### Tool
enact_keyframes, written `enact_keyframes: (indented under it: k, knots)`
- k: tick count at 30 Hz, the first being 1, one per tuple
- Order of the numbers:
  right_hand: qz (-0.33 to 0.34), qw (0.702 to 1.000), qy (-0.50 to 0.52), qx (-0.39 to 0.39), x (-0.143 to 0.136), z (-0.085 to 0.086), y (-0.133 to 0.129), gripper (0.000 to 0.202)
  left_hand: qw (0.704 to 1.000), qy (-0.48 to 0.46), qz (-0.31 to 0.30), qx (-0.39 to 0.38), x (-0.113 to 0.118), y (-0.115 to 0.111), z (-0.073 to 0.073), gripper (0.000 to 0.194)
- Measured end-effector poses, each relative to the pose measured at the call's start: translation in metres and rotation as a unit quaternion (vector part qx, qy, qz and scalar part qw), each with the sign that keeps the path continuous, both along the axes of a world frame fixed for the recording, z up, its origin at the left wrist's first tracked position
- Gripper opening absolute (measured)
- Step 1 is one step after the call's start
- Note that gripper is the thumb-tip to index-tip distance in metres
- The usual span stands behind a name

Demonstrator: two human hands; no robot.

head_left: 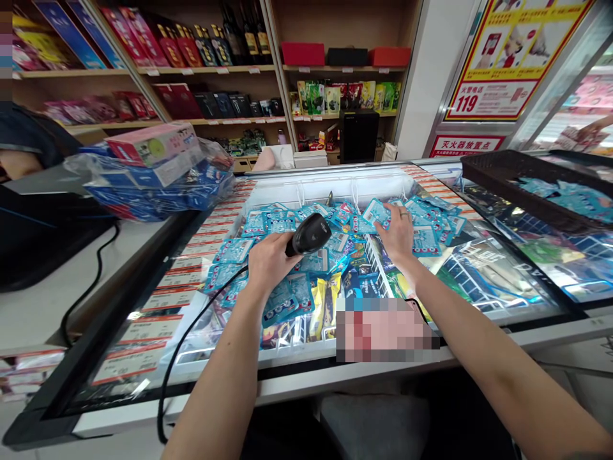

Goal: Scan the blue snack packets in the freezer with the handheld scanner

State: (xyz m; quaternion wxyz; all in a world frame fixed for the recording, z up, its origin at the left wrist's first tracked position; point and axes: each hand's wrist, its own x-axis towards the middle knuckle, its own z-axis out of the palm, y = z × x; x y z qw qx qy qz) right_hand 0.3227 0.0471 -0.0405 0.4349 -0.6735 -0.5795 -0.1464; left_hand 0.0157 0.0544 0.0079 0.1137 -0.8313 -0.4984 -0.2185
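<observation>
My left hand (269, 259) is wrapped round the handle of a black barcode scanner (312, 234), its head facing right over the packets. A black cord (184, 335) runs from it down to the left. My right hand (398, 231) has its fingers closed on the edge of a small blue packet (376, 211) with a white barcode label. Many similar blue packets (290, 297) lie spread and overlapping over the glass top of a chest freezer (454, 345) under both hands. Frozen goods in yellow wrappers (325, 303) show below in white wire baskets.
A brown tray (531, 207) with more blue packets stands at the right. Boxes in clear plastic (158, 169) sit at the left. A pixelated phone-like object (387, 332) lies at the front edge. Price labels (158, 306) line the glass. Stocked shelves (215, 70) stand behind.
</observation>
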Motion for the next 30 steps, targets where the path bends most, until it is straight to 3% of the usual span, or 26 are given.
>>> enact_keyframes:
  k: [5, 9, 12, 18, 22, 26, 30]
  knots:
    - [-0.076, 0.996, -0.043, 0.002, 0.003, 0.002, -0.004, 0.038, 1.0, -0.003, 0.006, 0.005, -0.002, 0.002, 0.0, 0.035]
    - [0.02, 0.993, -0.106, -0.038, -0.001, 0.0, -0.003, 0.024, 1.0, 0.006, 0.004, 0.008, -0.002, 0.001, 0.0, 0.034]
    - [0.061, 0.988, -0.125, -0.062, -0.001, -0.003, -0.001, 0.026, 1.0, 0.01, 0.011, 0.006, -0.002, 0.001, 0.001, 0.034]
    - [-0.03, 0.993, -0.104, -0.038, 0.004, -0.009, 0.002, 0.027, 1.0, 0.01, 0.016, 0.001, -0.001, 0.001, 0.001, 0.033]
    - [-0.041, 0.993, -0.11, -0.033, 0.001, -0.006, 0.0, 0.028, 1.0, 0.009, 0.016, 0.007, -0.001, 0.001, 0.0, 0.034]
    - [0.066, 0.985, -0.143, -0.069, -0.009, 0.005, -0.006, 0.036, 1.0, 0.008, 0.018, 0.009, -0.001, 0.001, 0.001, 0.033]
    - [0.257, 0.934, -0.214, -0.123, -0.021, 0.011, -0.011, 0.04, 1.0, 0.014, 0.021, 0.006, 0.0, 0.0, 0.002, 0.033]
